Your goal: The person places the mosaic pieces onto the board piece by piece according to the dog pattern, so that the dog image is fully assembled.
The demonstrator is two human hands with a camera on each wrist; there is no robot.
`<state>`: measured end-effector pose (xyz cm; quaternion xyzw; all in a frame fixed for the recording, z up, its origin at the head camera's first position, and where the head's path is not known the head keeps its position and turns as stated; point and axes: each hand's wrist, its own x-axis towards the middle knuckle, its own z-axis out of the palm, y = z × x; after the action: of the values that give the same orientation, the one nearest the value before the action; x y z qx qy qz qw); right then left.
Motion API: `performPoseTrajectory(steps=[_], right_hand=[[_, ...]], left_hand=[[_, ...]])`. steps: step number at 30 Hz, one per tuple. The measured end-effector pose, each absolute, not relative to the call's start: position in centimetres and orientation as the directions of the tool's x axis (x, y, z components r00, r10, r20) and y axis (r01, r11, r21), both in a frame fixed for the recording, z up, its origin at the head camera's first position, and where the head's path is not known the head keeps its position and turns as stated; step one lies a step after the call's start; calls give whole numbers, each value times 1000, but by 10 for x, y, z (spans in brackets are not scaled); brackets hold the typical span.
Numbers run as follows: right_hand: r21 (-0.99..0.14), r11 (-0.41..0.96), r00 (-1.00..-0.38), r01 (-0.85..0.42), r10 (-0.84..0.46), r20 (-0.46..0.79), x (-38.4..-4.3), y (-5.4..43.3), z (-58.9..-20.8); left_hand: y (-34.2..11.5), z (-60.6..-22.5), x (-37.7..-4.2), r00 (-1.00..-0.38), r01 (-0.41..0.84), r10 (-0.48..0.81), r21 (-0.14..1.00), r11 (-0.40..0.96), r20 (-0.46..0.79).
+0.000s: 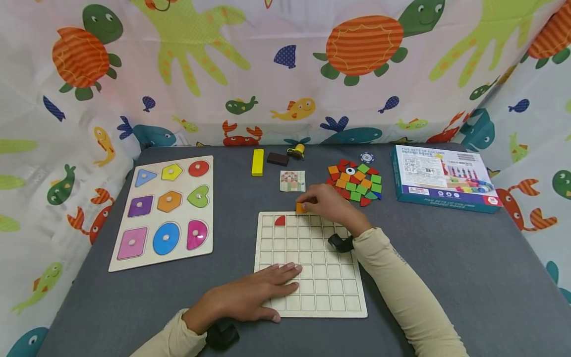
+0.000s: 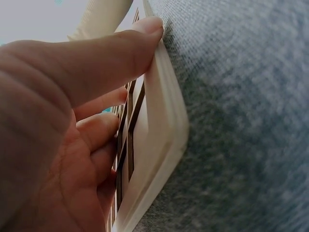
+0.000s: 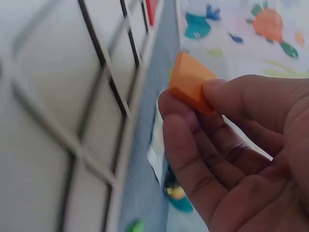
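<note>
Between thumb and fingers my right hand (image 1: pixel 327 202) pinches an orange square tile (image 3: pixel 190 81), held at the far edge of a wooden grid board (image 1: pixel 327 286). A red quarter-round tile (image 1: pixel 280 221) lies in a cell of the board's far row, left of that hand. My left hand (image 1: pixel 254 293) rests on the near left part of the board with its fingers spread. In the left wrist view its thumb (image 2: pixel 108 60) lies along the board's edge. Beyond the board is a small printed pattern card (image 1: pixel 292 181).
Loose coloured tiles (image 1: pixel 355 188) form a pile at the right, by a poker chip (image 1: pixel 367 157) and a boxed set (image 1: pixel 446 173). A shape puzzle board (image 1: pixel 120 223) lies left. At the back stand a yellow block (image 1: pixel 257 162), a dark block (image 1: pixel 278 158) and a small yellow-black figure (image 1: pixel 296 151).
</note>
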<state>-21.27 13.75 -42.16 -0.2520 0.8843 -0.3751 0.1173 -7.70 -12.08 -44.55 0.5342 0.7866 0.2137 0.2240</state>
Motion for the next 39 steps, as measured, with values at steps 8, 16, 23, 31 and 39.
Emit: performPoseTrajectory(steps=[8, 16, 23, 31, 39], right_hand=[[-675, 610, -812, -415, -583, -28, -208, 117, -432], [-625, 641, -797, -445, -602, -49, -204, 109, -436], [-649, 661, -840, -376, -539, -62, -212, 131, -426], [-613, 758, -936, -223, -341, -81, -229, 173, -424], [-556, 816, -957, -156, -264, -119, -235, 191, -430]], left_hand=[[-120, -447, -79, -328, 734, 936, 589, 339, -130], [-124, -448, -79, -322, 740, 940, 590, 322, -109], [-123, -448, -78, -327, 724, 938, 606, 328, -117], [-122, -449, -77, -332, 731, 936, 594, 336, -120], [-122, -449, -76, -337, 717, 934, 612, 335, -117]])
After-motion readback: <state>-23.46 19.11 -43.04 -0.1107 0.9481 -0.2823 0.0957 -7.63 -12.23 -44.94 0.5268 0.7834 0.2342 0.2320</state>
